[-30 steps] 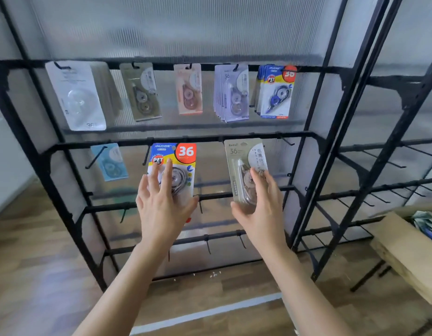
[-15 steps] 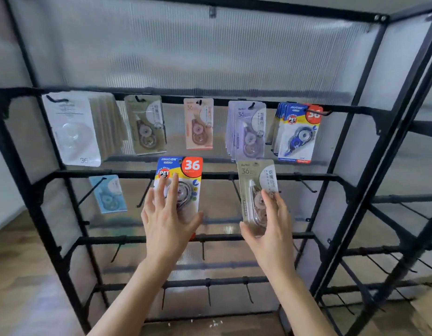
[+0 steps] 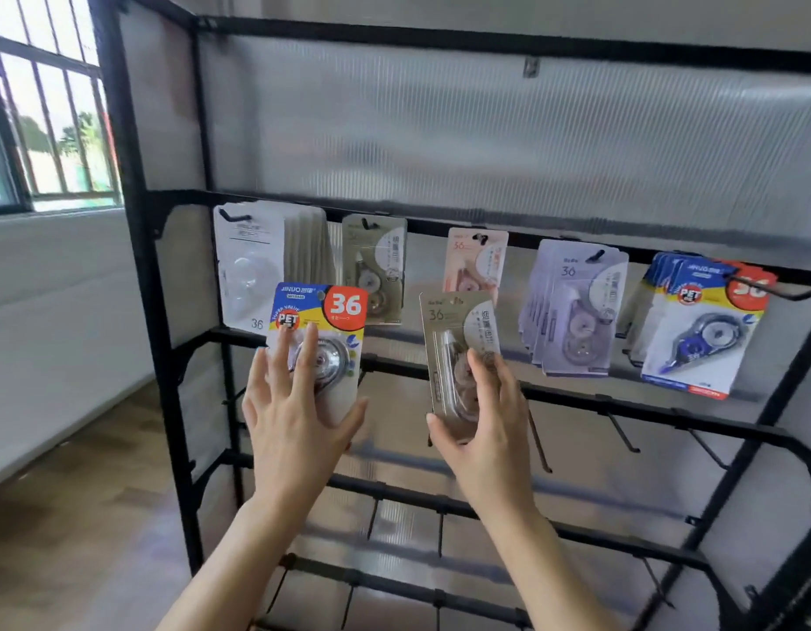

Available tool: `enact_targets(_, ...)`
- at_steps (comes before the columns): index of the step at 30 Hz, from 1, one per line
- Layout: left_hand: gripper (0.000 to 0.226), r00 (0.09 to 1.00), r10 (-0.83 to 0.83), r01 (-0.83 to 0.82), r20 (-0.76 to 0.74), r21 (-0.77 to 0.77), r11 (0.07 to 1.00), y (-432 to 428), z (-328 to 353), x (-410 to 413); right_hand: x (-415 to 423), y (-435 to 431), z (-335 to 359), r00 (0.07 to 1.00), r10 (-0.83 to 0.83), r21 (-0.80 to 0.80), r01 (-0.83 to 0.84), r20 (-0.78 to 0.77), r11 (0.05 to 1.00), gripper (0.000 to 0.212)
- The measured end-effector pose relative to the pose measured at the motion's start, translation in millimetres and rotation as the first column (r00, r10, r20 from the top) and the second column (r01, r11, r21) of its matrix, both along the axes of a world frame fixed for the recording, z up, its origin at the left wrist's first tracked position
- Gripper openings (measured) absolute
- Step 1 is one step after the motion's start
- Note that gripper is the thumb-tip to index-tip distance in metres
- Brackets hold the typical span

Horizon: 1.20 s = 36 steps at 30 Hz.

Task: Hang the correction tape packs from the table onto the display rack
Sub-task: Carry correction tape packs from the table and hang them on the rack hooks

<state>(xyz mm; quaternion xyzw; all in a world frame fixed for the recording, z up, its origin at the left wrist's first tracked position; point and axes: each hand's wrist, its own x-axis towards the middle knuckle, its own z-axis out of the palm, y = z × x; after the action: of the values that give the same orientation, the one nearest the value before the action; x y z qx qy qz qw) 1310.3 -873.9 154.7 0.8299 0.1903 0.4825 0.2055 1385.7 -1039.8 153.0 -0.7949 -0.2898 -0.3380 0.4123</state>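
Observation:
My left hand (image 3: 298,416) holds a blue-and-yellow correction tape pack (image 3: 324,321) with a red "36" badge, thumb under its lower edge and fingers over the blister. My right hand (image 3: 481,425) grips a grey-green correction tape pack (image 3: 453,325) by its lower part. Both packs are upright in front of the black display rack (image 3: 166,357), just below its top row of hooks. On that row hang a white stack (image 3: 248,266), a grey-green pack (image 3: 376,252), a pink pack (image 3: 478,257), a lilac stack (image 3: 572,307) and a blue-and-yellow stack (image 3: 699,330).
Bare hooks (image 3: 622,434) stick out from the lower rails. A frosted corrugated panel (image 3: 485,129) backs the rack. A barred window (image 3: 44,120) and white wall are at left, with wooden floor (image 3: 75,516) below. The table is out of view.
The view has tilted up and swung left, so the top row sits lower and further right. Both hands have risen with their packs toward the top row. The box at right has left the view.

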Motion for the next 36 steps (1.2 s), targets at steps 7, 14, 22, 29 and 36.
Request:
enact_targets(7, 0.100, 0.998, -0.050, 0.049, 0.031, 0.041, 0.998, 69, 10, 3, 15, 83, 27, 0.999, -0.008, 0.020, 0.007, 0.042, 1.000, 0.073)
enact_targets(14, 0.098, 0.993, -0.105, 0.102, 0.057, 0.050, 0.994, 114, 14, 8, 30, 142, 50, 0.991, -0.095, -0.031, 0.098, 0.091, 0.995, 0.072)
enact_targets(22, 0.095, 0.989, -0.138, 0.136, 0.049, 0.044, 0.990, 129, 10, 15, 52, 167, 41, 0.973, -0.227, -0.103, 0.229, 0.034, 0.968, 0.077)
enact_targets(29, 0.099, 0.983, -0.183, 0.181, 0.034, 0.049, 0.982, 121, 12, 22, 82, 177, 38, 0.969, -0.238, -0.301, 0.207, -0.070, 0.931, 0.085)
enact_targets(36, 0.100, 0.974, -0.222, 0.221, 0.045, 0.023, 0.975, 99, 13, 30, 67, 141, 23, 0.977, -0.194, -0.366, 0.149, -0.089, 0.919, 0.079)
